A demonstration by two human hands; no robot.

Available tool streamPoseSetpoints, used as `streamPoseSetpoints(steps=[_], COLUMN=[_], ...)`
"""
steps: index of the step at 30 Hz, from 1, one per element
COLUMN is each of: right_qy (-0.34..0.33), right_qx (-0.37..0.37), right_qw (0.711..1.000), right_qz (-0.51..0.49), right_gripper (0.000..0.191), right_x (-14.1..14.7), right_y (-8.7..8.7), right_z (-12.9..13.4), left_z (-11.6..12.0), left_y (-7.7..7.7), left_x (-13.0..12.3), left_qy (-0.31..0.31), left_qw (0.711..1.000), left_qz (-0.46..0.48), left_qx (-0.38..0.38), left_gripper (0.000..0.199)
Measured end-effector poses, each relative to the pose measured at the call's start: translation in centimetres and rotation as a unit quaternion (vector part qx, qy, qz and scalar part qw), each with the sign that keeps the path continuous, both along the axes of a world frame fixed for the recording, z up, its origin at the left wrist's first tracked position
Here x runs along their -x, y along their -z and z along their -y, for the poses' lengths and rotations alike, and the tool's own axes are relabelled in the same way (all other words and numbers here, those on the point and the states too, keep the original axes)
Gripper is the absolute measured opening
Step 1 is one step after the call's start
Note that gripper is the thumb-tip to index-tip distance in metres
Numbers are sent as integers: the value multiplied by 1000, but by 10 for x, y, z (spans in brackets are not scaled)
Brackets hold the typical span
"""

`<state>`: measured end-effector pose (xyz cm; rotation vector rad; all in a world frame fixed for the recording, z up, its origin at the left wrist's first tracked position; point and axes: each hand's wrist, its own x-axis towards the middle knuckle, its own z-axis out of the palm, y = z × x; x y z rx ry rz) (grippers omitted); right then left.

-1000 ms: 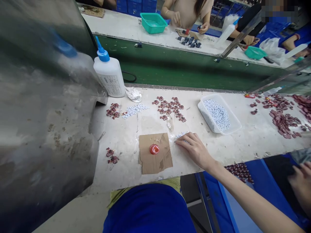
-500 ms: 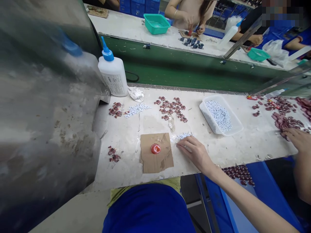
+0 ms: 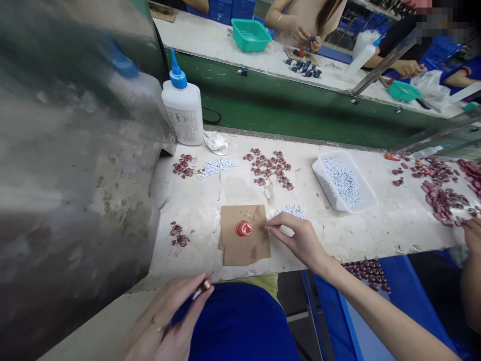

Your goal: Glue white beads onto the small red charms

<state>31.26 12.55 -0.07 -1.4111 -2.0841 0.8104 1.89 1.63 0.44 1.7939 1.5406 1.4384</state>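
My left hand is low in the view, over my lap, with thumb and fingers pinching a small brown piece. My right hand is at the right edge of a cardboard square, thumb and forefinger pressed together. Whatever lies between those fingertips is too small to make out. On the cardboard stands a small round cap, red and glossy inside. Just behind my right hand lies a small pile of white pieces. Two clumps of brown pieces rest left of the cardboard.
A clear tub holds many white bits. Behind the cardboard lie brown pieces and white bits. A white glue bottle stands by a metal panel. A co-worker's hand is at far right; other people work across the divider.
My left hand has come into view at the bottom with the brown piece. My right hand has moved left from the white pile to the cardboard's edge. The co-worker's hand has drawn back right.
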Motion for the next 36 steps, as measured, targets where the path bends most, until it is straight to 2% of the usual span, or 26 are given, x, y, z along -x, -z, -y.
streamPoseSetpoints(steps=[2,7,13,21,26,30,36], right_qy=[-9,-27,-43,-38,-3,-8,-14], right_qx=[12,-22,-30,-24,3,30,73], right_qw=[999,999,998,998,992,975,965], right_qz=[-30,-42,-21,-35,-124,-218,-253], right_gripper=[10,16,17,17,19,17,12], right_x=[12,30,33,34,43,57,67], right_y=[-5,-10,-9,-7,-27,-45,-50], right_z=[-1,-3,-4,-3,8,21,30], left_z=[-14,-32,-35,-37,-39,-40,-41], left_y=[1,5,9,11,0,-11,-16], left_x=[-8,-17,-18,-19,-25,-31,-34], left_qy=[2,22,16,4,42,59,77], left_qw=[1000,998,995,994,995,995,993], left_qz=[-31,-18,19,30,24,18,41], left_qx=[5,53,93,104,86,74,77], left_gripper=[37,27,25,29,30,28,33])
